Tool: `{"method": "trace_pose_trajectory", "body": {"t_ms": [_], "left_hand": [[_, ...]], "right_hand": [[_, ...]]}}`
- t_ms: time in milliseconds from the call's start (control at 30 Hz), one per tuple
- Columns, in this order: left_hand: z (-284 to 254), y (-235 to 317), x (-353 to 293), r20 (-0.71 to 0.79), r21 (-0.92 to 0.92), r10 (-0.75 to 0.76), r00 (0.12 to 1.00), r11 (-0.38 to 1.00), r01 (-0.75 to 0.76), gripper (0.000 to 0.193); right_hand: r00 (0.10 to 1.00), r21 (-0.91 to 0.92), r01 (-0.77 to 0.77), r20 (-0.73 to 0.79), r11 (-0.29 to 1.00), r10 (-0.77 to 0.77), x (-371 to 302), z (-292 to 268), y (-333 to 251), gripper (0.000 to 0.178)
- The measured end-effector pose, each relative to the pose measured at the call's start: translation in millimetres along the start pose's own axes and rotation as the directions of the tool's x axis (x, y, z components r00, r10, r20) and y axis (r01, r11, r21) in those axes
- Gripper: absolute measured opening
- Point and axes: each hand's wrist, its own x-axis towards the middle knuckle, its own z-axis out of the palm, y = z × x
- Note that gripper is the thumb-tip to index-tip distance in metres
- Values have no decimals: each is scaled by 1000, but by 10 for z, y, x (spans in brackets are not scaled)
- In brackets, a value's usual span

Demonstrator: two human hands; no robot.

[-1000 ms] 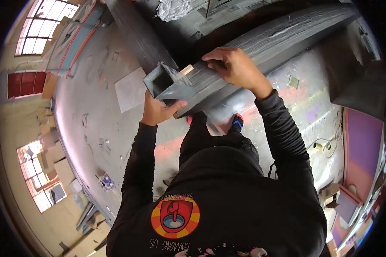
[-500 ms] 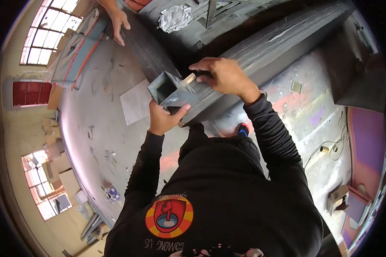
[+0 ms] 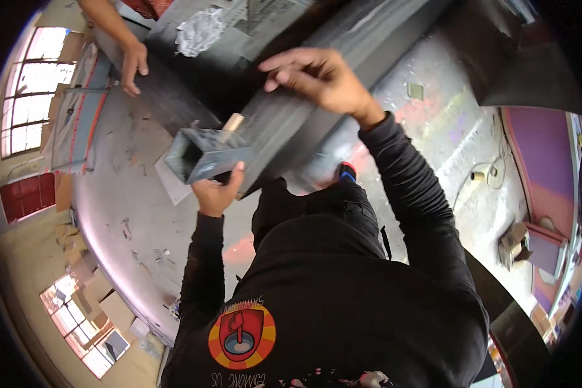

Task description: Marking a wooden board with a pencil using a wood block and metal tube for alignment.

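A short hollow square grey tube (image 3: 215, 160) sits at the corner where two long dark beams meet, its hollow end facing left. My left hand (image 3: 215, 193) is wrapped round its lower side, thumb on the near face. A small pale wooden piece (image 3: 233, 122) sticks up at the tube's far edge, apart from both hands. My right hand (image 3: 320, 81) hovers over the long dark beam (image 3: 291, 119) on the right, fingers apart and slightly blurred. I see nothing in it.
Another person's hand (image 3: 134, 66) rests by the left dark beam (image 3: 168, 90). Crumpled foil-like material (image 3: 199, 31) lies beyond. A pale flat sheet (image 3: 170, 181) lies on the floor below the tube. A cardboard box (image 3: 515, 244) and a loose cable stand at the right.
My right hand has left the wooden piece and lifted away from it. The wooden piece now stands more upright. The view has shifted, so the tube appears further left.
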Motion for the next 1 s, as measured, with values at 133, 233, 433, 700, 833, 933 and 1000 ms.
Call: {"method": "trace_pose_trajectory", "body": {"t_ms": [133,233,433,700,833,933,1000], "left_hand": [[3,-123,9,-75,1,59,995,998,-59,38],[88,-182,50,-135,-1,118,984,993,-120,40],[97,-341,136,-85,139,191,978,974,-179,48],[163,-621,311,-111,17,186,976,982,-186,61],[231,-651,441,-80,115,229,970,969,-219,63],[137,-586,423,-107,17,168,980,986,-168,60],[100,-476,368,-74,-130,83,994,987,-92,57]], "right_hand": [[972,-50,-170,-171,984,160,-690,-478,-277,25],[862,-115,-401,-382,909,332,-1622,-611,-192,27],[586,17,-693,-569,721,577,-3207,497,-53,22],[481,37,-833,-446,553,755,-3719,1999,49,30],[605,-220,-780,-509,586,613,-3787,2177,230,30],[612,-256,-777,-521,575,595,-3697,2084,94,31],[611,-256,-775,-534,577,584,-3598,2044,48,30]]}}
